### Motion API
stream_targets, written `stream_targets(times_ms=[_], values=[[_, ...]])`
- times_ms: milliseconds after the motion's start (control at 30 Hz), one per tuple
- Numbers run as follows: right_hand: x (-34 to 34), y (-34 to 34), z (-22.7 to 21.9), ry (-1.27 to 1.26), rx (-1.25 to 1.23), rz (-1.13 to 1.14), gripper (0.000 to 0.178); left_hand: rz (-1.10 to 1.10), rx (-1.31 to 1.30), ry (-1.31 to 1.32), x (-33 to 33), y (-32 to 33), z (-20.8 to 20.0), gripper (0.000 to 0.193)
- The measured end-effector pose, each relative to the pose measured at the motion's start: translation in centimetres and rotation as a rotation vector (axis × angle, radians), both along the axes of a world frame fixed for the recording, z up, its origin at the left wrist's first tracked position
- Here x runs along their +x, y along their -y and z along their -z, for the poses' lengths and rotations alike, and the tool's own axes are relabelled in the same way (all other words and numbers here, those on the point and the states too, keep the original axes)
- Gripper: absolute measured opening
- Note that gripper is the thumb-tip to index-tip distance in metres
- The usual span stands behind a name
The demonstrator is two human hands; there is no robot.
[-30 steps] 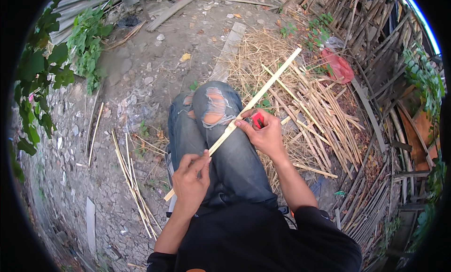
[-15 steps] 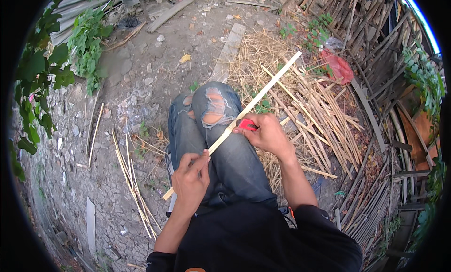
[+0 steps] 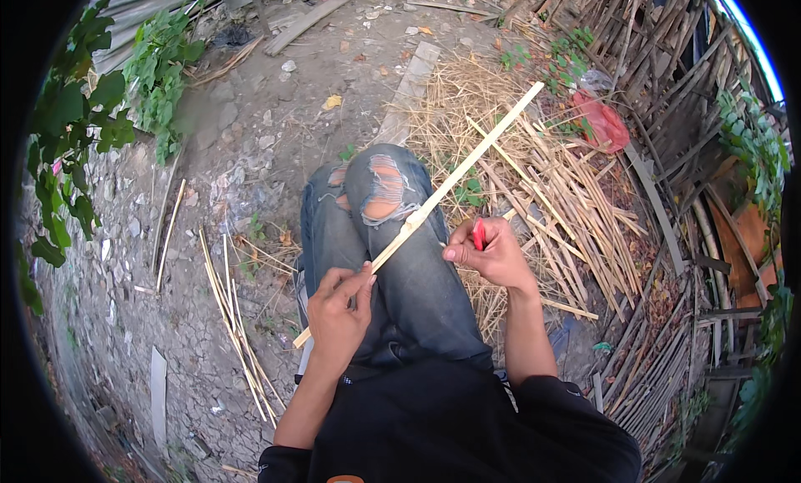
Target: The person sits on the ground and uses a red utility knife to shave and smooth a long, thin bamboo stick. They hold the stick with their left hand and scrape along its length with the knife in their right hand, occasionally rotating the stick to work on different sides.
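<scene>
Over lap | left hand (image 3: 338,316) grips bamboo strip (image 3: 434,201) | right hand (image 3: 492,254) clenches red-handled tool (image 3: 479,233)

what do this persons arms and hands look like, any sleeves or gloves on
Both hands are bare: no gloves, rings or watch show on the left hand or the right hand. The forearms are uncovered too. The black top's sleeves are pushed up and bunch near the elbows. The sleeves show no markings.
</scene>
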State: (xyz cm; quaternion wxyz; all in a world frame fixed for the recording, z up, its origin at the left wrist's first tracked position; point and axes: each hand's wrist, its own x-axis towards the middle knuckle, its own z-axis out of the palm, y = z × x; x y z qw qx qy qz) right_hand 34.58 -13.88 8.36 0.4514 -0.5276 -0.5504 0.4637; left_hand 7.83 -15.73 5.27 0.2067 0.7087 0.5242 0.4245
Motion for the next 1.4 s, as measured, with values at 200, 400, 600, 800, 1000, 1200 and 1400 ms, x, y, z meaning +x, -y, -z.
stream_targets(times_ms=[200, 400, 600, 800, 1000, 1200, 1400], values=[[-0.5, -0.3, 0.5, 0.462, 0.080, 0.305, 0.045, -0.001, 0.108, -0.048, 0.1, 0.0, -0.1, 0.015], [-2.2, -1.7, 2.8, 0.493, 0.098, 0.363, 0.043, -0.024, 0.084, -0.068, 0.3, 0.4, -0.1, 0.017], [-2.1, -2.7, 3.1, 0.485, 0.042, 0.388, 0.045, -0.023, 0.110, -0.105, 0.3, 0.5, -0.1, 0.018], [-2.7, -2.5, 2.6, 0.430, 0.077, 0.314, 0.044, -0.015, 0.092, -0.090, 0.4, 0.6, 0.0, 0.024], [-2.6, -2.2, 3.9, 0.394, 0.084, 0.190, 0.044, -0.003, 0.061, -0.069, 0.5, 0.5, 0.0, 0.021], [-1.9, -2.5, 4.5, 0.287, 0.128, 0.079, 0.050, -0.009, -0.014, 0.044, 0.5, 0.2, 0.3, 0.012], [0.9, -4.2, 6.1, -0.165, -0.183, -0.191, 0.056, 0.034, -0.038, 0.144, 0.9, -0.1, 0.3, 0.017]])
